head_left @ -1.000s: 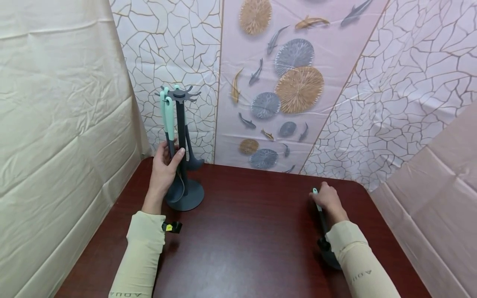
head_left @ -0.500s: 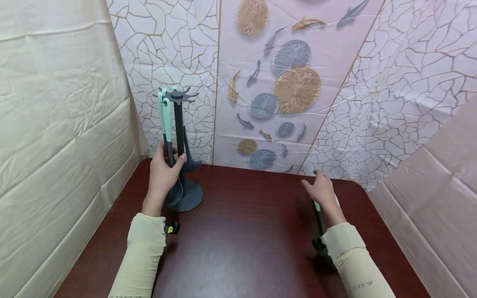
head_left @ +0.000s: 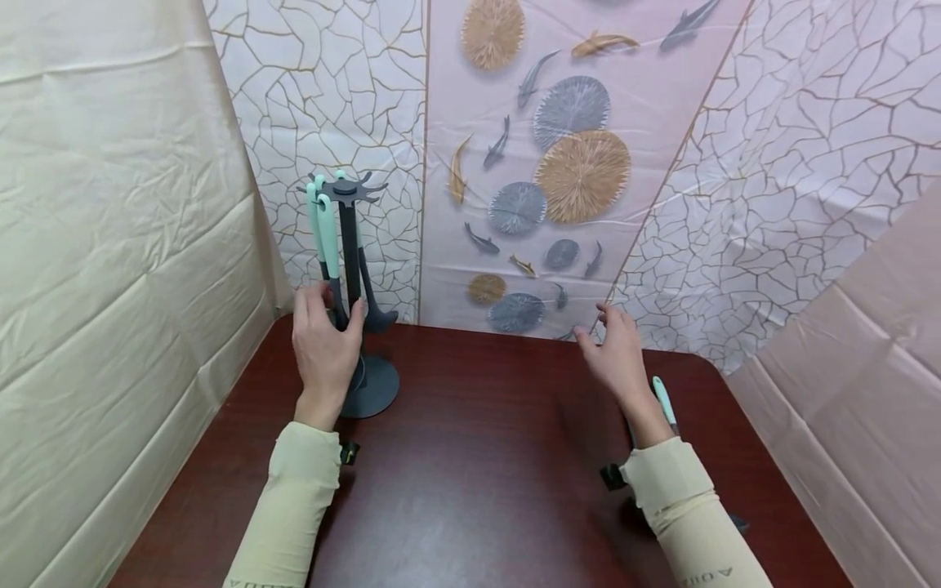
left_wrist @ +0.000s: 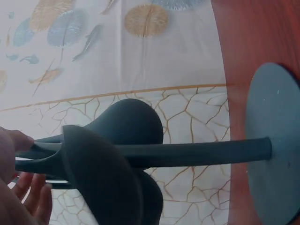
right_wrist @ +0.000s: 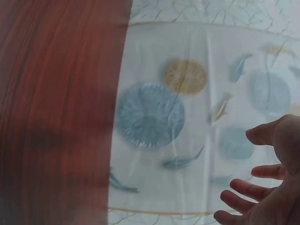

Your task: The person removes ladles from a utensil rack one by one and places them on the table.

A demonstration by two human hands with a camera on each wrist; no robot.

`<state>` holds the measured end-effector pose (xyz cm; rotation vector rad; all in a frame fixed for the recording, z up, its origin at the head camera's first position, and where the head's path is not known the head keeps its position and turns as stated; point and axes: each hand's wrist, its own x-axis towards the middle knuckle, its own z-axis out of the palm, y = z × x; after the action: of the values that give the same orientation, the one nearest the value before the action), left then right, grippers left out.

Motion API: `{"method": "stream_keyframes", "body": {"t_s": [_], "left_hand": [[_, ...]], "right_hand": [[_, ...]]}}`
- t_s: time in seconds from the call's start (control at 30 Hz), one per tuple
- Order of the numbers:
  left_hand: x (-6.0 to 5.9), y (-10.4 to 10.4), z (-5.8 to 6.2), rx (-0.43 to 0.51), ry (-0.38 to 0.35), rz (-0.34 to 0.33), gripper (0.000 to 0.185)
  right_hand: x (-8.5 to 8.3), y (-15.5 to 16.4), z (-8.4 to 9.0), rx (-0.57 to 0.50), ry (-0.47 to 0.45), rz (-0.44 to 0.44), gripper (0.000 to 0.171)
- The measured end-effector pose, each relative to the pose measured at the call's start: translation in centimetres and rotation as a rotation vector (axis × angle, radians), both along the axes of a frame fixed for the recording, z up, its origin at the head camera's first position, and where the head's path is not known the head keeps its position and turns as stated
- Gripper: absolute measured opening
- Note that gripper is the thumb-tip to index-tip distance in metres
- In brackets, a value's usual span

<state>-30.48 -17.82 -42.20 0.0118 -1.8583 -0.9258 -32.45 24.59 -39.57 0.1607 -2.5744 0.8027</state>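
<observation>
left hand (head_left: 323, 343) grips the far-left utensil stand (head_left: 351, 269); a hard tug could tip it. right hand (head_left: 616, 359) hovers spread, holding nothing.

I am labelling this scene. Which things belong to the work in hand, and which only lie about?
In hand:
left hand, gripping the rack
utensils hanging on the rack
right hand, open, holding nothing
loose utensil on the table

Lying about:
fish-patterned backdrop
cream sheet

Dark wood table (head_left: 478, 482); fish-print backdrop (head_left: 529, 163); cream cloth (head_left: 110, 229) left.
</observation>
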Motion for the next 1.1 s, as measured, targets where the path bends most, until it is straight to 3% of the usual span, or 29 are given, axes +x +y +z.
{"method": "stream_keyframes", "body": {"t_s": [0.2,0.5,0.8,1.1], "left_hand": [[0.0,0.1,0.0,0.007,-0.045,-0.049,0.038],[0.0,0.1,-0.6,-0.017,-0.107,-0.016,0.045],[-0.5,0.4,-1.4,-0.046,-0.105,0.0,0.045],[-0.6,0.3,-1.3,0.039,-0.069,-0.081,0.034]], "right_hand": [[0.6,-1.3,0.9,-0.005,0.095,0.072,0.061],[1.0,-3.0,1.3,0.025,0.21,0.188,0.079],[2.2,-4.4,1.5,0.041,0.268,0.216,0.085],[2.8,-5.3,1.5,0.027,0.256,0.233,0.085]]}}
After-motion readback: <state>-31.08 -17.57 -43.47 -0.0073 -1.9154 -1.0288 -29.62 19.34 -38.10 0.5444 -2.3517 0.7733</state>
